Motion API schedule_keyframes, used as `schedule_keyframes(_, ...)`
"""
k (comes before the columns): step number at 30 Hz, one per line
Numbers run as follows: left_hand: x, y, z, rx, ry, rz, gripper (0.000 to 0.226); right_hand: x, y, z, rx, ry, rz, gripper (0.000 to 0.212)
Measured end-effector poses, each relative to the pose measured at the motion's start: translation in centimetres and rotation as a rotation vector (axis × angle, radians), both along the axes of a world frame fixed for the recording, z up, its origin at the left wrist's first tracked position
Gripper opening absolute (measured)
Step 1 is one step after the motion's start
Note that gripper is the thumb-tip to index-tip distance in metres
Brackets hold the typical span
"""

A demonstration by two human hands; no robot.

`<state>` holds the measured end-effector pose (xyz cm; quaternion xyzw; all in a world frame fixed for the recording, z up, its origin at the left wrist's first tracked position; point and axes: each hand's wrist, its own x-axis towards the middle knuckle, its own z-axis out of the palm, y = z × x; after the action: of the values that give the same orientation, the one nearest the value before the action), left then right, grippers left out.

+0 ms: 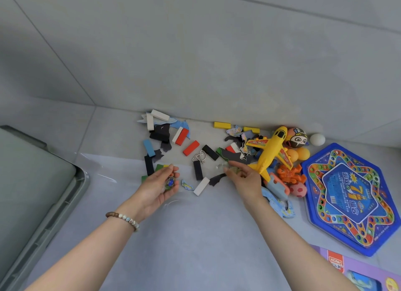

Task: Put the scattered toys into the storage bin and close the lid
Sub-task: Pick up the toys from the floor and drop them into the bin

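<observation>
Cradles a few glass marbles [169, 182] in the left hand [159, 183], palm up, fingers curled round them, a beaded bracelet [123, 218] on that wrist. Stretches the right hand [244, 176] palm down just beside the yellow toy plane [269, 152], fingertips bunched low over the floor; cannot tell whether anything is pinched there. Holds the two hands apart, with a white block [201, 186] and a black block [198, 170] lying between. Faces a scatter of blocks, puzzle pieces and balls along the wall, a metal ring puzzle [200, 157] among them. Shows the grey storage bin [73, 195] at far left, well apart from the toys, and a blue hexagonal game board [351, 199] at right.
</observation>
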<state>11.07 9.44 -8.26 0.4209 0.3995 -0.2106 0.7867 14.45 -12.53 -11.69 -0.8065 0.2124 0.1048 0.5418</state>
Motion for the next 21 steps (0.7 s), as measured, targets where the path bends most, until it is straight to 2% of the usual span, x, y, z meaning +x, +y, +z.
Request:
schedule_keyframes(6, 0.0, -0.1, -0.1, -0.002, 0.004, -0.002, 0.016, 0.9, 0.7, -0.8, -0.098, -0.043, 0.063, 0.027)
schedule_keyframes(10, -0.1, -0.1, -0.1, 0.002, 0.000, -0.004, 0.016, 0.8, 1.5, -1.0, -0.234, -0.045, 0.127, 0.029)
schedule_keyframes(21, -0.1, 0.1, 0.0, 0.010, 0.012, -0.006, 0.016, 0.7, 2.4, -1.5, -0.463, -0.057, 0.289, 0.024)
